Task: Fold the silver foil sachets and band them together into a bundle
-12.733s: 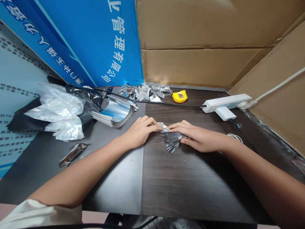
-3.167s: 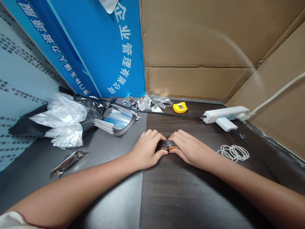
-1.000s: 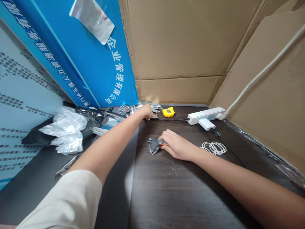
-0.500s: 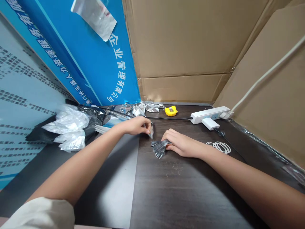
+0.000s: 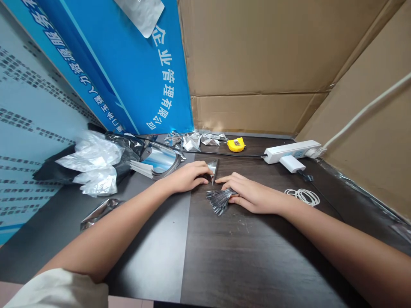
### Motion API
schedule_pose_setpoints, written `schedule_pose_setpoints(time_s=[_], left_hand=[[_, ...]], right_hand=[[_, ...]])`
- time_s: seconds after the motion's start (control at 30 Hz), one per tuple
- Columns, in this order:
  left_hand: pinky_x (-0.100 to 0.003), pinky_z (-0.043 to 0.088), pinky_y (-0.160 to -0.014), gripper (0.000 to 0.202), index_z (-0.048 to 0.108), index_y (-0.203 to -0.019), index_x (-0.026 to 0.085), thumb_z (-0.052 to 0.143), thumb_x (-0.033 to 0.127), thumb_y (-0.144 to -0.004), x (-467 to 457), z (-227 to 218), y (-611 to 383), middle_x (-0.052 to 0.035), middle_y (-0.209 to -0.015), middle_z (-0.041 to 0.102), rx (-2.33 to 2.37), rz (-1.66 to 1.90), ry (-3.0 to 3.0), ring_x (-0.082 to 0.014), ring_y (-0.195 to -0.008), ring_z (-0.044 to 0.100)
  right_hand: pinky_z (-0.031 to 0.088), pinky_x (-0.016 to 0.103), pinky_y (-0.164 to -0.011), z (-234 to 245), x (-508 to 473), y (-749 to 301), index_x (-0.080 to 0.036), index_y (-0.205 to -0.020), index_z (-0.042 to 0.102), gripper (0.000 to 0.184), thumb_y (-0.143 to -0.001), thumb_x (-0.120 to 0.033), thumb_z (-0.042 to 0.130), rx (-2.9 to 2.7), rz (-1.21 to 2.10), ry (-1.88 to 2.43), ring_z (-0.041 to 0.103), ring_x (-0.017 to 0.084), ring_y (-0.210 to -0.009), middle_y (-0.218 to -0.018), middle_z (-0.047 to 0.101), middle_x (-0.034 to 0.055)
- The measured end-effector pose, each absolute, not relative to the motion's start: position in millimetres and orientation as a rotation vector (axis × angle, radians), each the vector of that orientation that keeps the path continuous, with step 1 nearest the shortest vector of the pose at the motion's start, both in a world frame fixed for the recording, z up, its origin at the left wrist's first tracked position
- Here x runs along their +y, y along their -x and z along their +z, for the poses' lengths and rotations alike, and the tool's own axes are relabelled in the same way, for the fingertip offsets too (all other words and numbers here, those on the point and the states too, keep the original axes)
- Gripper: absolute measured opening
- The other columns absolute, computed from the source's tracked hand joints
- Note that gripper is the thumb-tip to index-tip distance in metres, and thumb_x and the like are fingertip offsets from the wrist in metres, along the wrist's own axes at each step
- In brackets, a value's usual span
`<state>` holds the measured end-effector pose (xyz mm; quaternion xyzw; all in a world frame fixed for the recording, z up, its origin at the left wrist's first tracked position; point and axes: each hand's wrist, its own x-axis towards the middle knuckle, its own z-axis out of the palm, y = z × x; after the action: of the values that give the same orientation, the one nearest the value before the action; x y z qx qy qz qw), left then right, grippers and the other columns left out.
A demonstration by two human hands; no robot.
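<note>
The left hand pinches a small foil pouch on edge, just beside the right hand, which lies flat and open, pinning a fanned stack of pouches to the bench; it looks like one more pouch is joining the fan, which calls for laying it squarely over the pinned ends.

The left hand, which a second ago was stretched to the foil pile at the back, has come back with one foil piece pinched on edge beside the right hand, under which the once-squeezed stack now lies fanned.
</note>
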<state>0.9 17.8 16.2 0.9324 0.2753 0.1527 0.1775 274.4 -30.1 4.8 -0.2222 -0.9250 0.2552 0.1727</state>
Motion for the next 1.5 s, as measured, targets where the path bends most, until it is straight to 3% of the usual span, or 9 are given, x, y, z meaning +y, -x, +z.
schedule_pose_setpoints(time_s=[0.13, 0.27, 0.43, 0.6, 0.73, 0.9, 1.13, 1.37, 1.5], left_hand=[[-0.032, 0.053, -0.093, 0.029, 0.067, -0.122, 0.015, 0.047, 0.015, -0.101, 17, 0, -2, -0.0099, -0.107, 0.068, 0.850, 0.576, -2.702, -0.0192, -0.103, 0.064], [-0.033, 0.054, -0.093, 0.028, 0.068, -0.122, 0.018, 0.051, 0.018, -0.101, 16, -9, -8, -0.0077, -0.102, 0.068, 0.927, 0.626, -2.707, -0.0188, -0.099, 0.065], [-0.034, 0.055, -0.094, 0.045, 0.055, -0.140, 0.018, 0.056, 0.011, -0.095, 12, -9, -12, -0.0082, -0.116, 0.068, 1.045, 0.619, -2.663, -0.0193, -0.104, 0.066], [-0.037, 0.056, -0.093, 0.026, 0.067, -0.120, 0.016, 0.057, 0.014, -0.096, 11, -10, -11, -0.0086, -0.113, 0.073, 1.024, 0.628, -2.722, -0.0210, -0.103, 0.068], [-0.041, 0.054, -0.096, 0.030, 0.072, -0.118, 0.017, 0.049, 0.014, -0.099, 13, -12, -10, -0.0113, -0.126, 0.069, 0.907, 0.620, -2.819, -0.0226, -0.109, 0.065], [-0.039, 0.052, -0.096, 0.031, 0.075, -0.109, 0.015, 0.047, 0.012, -0.095, 8, -2, -10, -0.0115, -0.114, 0.067, 0.855, 0.591, -2.735, -0.0222, -0.107, 0.061], [-0.040, 0.050, -0.093, 0.024, 0.075, -0.102, 0.015, 0.058, 0.031, -0.095, 2, 6, -13, -0.0100, -0.106, 0.068, 0.859, 0.593, -2.655, -0.0237, -0.101, 0.061], [-0.036, 0.051, -0.093, 0.011, 0.068, -0.094, 0.017, 0.057, 0.019, -0.094, 8, 4, -11, -0.0063, -0.105, 0.073, 0.829, 0.643, -2.568, -0.0203, -0.101, 0.065], [-0.036, 0.051, -0.094, 0.010, 0.067, -0.089, 0.018, 0.060, 0.020, -0.095, 15, 4, -5, -0.0054, -0.105, 0.075, 0.821, 0.631, -2.540, -0.0194, -0.101, 0.067]], right_hand=[[0.050, 0.051, -0.099, 4, -30, -274, -0.019, -0.113, 0.054, 0.012, -0.101, -0.020, 0.051, -2.619, 0.734, 0.636, 0.052, 0.029, -0.122, -0.145, 0.056, 0.0180], [0.050, 0.052, -0.098, 3, -31, -273, -0.020, -0.114, 0.055, 0.013, -0.102, -0.022, 0.051, -2.607, 0.737, 0.643, 0.053, 0.029, -0.122, -0.145, 0.056, 0.0183], [0.051, 0.052, -0.098, 2, -31, -272, -0.019, -0.115, 0.053, 0.013, -0.102, -0.021, 0.050, -2.618, 0.714, 0.648, 0.052, 0.029, -0.122, -0.146, 0.055, 0.0200], [0.051, 0.052, -0.097, 3, -31, -272, -0.018, -0.116, 0.053, 0.014, -0.102, -0.021, 0.050, -2.625, 0.716, 0.654, 0.052, 0.029, -0.120, -0.149, 0.052, 0.0214], [0.051, 0.052, -0.097, 5, -31, -272, -0.018, -0.115, 0.054, 0.015, -0.102, -0.022, 0.050, -2.622, 0.728, 0.655, 0.053, 0.030, -0.120, -0.147, 0.054, 0.0206], [0.052, 0.052, -0.097, 5, -31, -272, -0.019, -0.115, 0.055, 0.015, -0.101, -0.022, 0.050, -2.621, 0.722, 0.662, 0.054, 0.030, -0.118, -0.147, 0.054, 0.0196], [0.050, 0.053, -0.100, 5, -31, -273, -0.019, -0.118, 0.053, 0.016, -0.102, -0.023, 0.049, -2.632, 0.712, 0.679, 0.052, 0.031, -0.123, -0.146, 0.054, 0.0193], [0.051, 0.052, -0.101, 4, -32, -274, -0.019, -0.118, 0.052, 0.016, -0.102, -0.023, 0.050, -2.615, 0.719, 0.663, 0.052, 0.030, -0.126, -0.142, 0.056, 0.0189], [0.055, 0.047, -0.095, 4, -31, -284, -0.020, -0.115, 0.055, 0.015, -0.101, -0.025, 0.051, -2.566, 0.738, 0.754, 0.061, 0.026, -0.110, -0.129, 0.056, 0.0166]])
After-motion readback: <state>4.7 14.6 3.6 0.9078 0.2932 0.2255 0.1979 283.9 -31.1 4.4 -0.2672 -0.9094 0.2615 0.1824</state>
